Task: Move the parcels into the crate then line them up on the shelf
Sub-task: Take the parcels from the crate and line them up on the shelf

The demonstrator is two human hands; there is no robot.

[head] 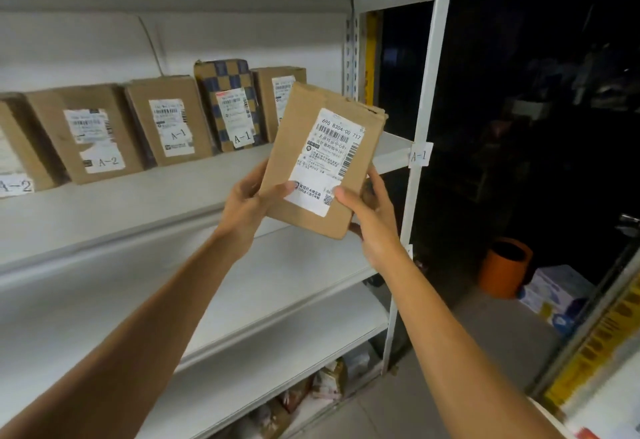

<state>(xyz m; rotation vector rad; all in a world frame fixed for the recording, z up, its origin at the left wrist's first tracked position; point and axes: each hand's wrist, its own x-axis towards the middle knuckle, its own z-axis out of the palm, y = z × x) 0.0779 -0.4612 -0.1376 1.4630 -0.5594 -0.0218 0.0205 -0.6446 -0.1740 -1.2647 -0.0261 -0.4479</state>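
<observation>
A brown cardboard parcel (311, 147) with a white shipping label is held up in front of the white shelf (145, 203), tilted a little to the right. My left hand (249, 203) grips its lower left edge, thumb on the front. My right hand (370, 217) grips its lower right corner, thumb on the label. Behind it, several parcels stand in a row leaning on the back wall: a checkered one (228, 102) marked A-1, a brown one (169, 123) marked A-1, and a brown one (86, 133) marked A-2. No crate is in view.
The shelf's right upright post (424, 127) carries a tag A-1. Lower shelves (242, 300) run below; bags lie at the bottom. An orange bin (504, 267) and a blue-white box (554, 295) stand on the dark floor at right.
</observation>
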